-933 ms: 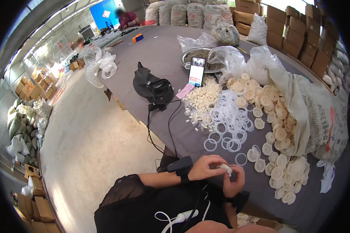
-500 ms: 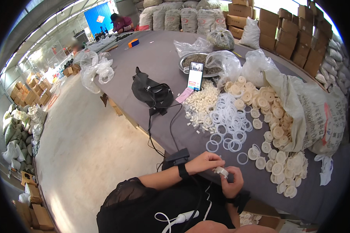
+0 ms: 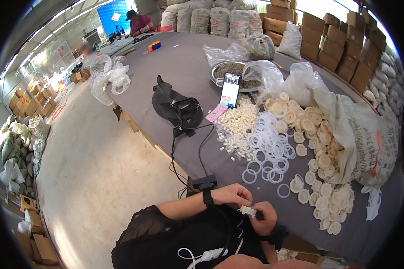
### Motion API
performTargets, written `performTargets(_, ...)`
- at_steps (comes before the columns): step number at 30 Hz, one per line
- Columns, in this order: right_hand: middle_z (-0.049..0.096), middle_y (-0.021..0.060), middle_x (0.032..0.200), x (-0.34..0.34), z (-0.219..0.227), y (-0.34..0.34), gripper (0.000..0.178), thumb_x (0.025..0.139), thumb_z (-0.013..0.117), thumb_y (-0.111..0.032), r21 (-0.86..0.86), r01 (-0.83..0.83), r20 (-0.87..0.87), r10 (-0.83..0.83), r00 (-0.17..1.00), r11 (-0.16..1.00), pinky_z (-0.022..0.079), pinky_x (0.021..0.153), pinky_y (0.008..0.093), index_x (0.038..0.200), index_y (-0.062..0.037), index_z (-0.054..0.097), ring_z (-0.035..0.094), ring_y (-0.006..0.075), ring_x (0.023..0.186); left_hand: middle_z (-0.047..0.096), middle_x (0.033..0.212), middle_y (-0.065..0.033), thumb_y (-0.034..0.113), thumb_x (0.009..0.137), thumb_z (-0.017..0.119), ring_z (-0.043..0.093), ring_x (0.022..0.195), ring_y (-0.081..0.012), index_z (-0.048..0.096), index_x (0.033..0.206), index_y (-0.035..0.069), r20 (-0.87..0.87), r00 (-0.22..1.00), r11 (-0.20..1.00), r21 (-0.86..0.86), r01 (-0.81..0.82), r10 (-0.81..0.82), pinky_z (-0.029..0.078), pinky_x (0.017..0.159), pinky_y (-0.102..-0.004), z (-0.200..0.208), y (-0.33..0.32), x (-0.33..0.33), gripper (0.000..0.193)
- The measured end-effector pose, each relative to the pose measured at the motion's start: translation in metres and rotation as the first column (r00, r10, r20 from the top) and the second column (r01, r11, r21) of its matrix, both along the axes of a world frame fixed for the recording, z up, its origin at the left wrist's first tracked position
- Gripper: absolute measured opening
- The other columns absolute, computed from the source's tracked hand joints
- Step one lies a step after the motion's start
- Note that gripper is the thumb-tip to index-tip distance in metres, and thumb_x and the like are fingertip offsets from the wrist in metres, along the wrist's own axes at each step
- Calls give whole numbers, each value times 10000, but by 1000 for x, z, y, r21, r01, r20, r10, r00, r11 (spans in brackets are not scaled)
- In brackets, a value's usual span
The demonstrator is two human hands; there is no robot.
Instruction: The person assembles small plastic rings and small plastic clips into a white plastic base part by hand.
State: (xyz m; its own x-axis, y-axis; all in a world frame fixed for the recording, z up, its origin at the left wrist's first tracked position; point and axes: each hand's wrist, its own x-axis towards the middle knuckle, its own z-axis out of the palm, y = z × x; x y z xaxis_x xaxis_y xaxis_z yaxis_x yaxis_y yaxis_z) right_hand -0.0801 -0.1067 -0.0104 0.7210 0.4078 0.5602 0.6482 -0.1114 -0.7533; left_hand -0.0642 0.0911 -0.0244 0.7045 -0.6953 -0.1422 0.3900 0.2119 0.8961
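Note:
At the near edge of the table, my right hand [image 3: 265, 218] grips a small off-white round plastic cap [image 3: 248, 211] between thumb and fingers. My left hand [image 3: 232, 195] is just above it, fingertips pinched together; whatever they hold, if anything, is too small to make out. Beyond my hands lie a heap of translucent plastic rings [image 3: 270, 143] and, to its right, a large pile of cream round caps [image 3: 331, 197]. Small white plastic pieces [image 3: 238, 127] are heaped behind the rings.
A phone [image 3: 230, 90] leans against a metal basin [image 3: 215, 71] of small grey parts. A black bag [image 3: 175, 107] with cables lies left of it. An open woven sack [image 3: 372, 139] stands at right. At the far end another person [image 3: 140, 23] sits at the table.
Both hands have shifted slightly left and down with the cap, which now sits at a different tilt. The whole view has also moved a little.

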Motion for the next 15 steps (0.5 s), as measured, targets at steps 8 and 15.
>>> performTargets(8,599,110,772,-7,2,4,217,638,699,23,-14,153,-63,-154,986,988,465,635,321,801,-34,568,584,265,696,581,834,12,137,884,580,516,792,-45,600,895,7,40,991,989,-88,-121,125,420,734,-211,1,-8,-2,133)
performTargets(15,588,120,799,-10,-1,0,226,641,699,23,17,205,-79,-203,976,979,460,656,319,812,-26,558,576,265,718,639,836,0,213,895,571,544,749,-44,662,925,6,237,932,961,-40,-273,275,433,670,-199,4,-16,-7,228)
